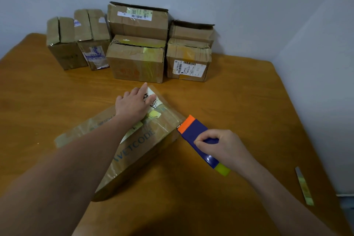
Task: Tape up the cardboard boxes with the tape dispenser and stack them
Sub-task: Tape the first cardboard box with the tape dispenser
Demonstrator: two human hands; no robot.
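Observation:
A flat cardboard box (138,143) with blue lettering and old tape lies in the middle of the wooden table (239,92). My left hand (134,104) presses flat on its far top, fingers straight over a white label. My right hand (222,145) grips a blue tape dispenser (195,134) with an orange front end and a yellow rear end. The orange end touches the box's right edge.
Several taped cardboard boxes stand against the back wall: two narrow ones (76,42) at the left, a two-high stack (137,44) in the middle, another two-high stack (189,53) at the right. A strip of tape backing (304,186) lies near the table's right edge.

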